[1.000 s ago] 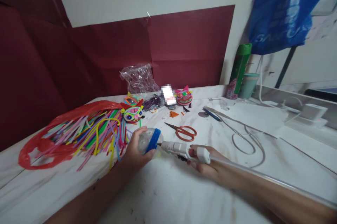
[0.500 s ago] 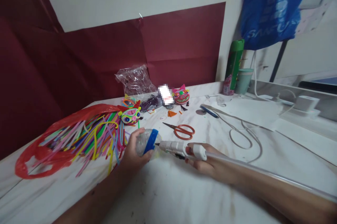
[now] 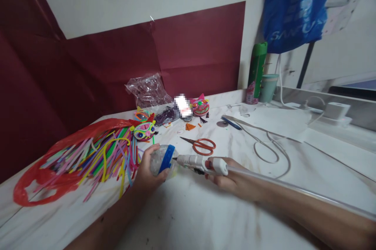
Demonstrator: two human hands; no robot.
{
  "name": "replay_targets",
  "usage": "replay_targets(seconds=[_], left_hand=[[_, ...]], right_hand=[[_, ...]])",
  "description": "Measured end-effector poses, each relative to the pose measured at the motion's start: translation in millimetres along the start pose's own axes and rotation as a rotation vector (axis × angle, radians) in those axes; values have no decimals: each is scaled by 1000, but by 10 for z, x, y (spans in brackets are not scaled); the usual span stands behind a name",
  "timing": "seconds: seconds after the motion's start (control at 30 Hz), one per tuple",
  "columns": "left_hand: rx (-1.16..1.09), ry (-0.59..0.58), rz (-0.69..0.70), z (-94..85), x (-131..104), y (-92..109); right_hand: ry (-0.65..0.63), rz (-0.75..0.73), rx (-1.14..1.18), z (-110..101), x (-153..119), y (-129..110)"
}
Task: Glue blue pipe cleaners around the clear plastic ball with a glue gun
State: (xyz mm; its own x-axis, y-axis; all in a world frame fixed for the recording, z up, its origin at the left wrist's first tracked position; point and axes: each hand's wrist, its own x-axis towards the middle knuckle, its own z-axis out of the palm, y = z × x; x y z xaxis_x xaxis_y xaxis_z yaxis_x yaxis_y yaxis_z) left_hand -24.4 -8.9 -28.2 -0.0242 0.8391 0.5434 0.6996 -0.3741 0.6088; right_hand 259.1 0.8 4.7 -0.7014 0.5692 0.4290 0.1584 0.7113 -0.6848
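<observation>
My left hand (image 3: 149,169) is closed round a clear, rounded plastic piece (image 3: 157,159) with a blue strip (image 3: 167,158) across its side. In my right hand (image 3: 225,175) is a white glue gun (image 3: 190,161), a long clear glue stick (image 3: 282,187) running out of its back along the forearm. The gun's dark nozzle points left and sits at the edge of the blue strip; whether it touches is too small to tell. Beyond the gun lie orange-handled scissors (image 3: 204,146), their blades towards the left.
A red plastic bag (image 3: 25,187) with many coloured pipe cleaners (image 3: 102,156) spreads on the left. Behind are decorated animal faces (image 3: 144,130), (image 3: 200,107) and clear wrapping (image 3: 148,89). A blue cutter (image 3: 232,123) and a looped cord (image 3: 276,160) lie right. A green can (image 3: 257,73) stands at the back.
The whole view has shifted slightly, so most things sit a little further left. Both hands keep their holds, and the nozzle stays by the blue strip.
</observation>
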Motion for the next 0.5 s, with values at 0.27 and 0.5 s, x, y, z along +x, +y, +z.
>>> replay_targets(seconds=[0.27, 0.5], left_hand=[[3, -8, -22, -3, -1, -9], [30, -11, 7, -12, 3, 18]], right_hand=[[6, 4, 19, 4, -4, -25], [7, 7, 6, -3, -4, -14]])
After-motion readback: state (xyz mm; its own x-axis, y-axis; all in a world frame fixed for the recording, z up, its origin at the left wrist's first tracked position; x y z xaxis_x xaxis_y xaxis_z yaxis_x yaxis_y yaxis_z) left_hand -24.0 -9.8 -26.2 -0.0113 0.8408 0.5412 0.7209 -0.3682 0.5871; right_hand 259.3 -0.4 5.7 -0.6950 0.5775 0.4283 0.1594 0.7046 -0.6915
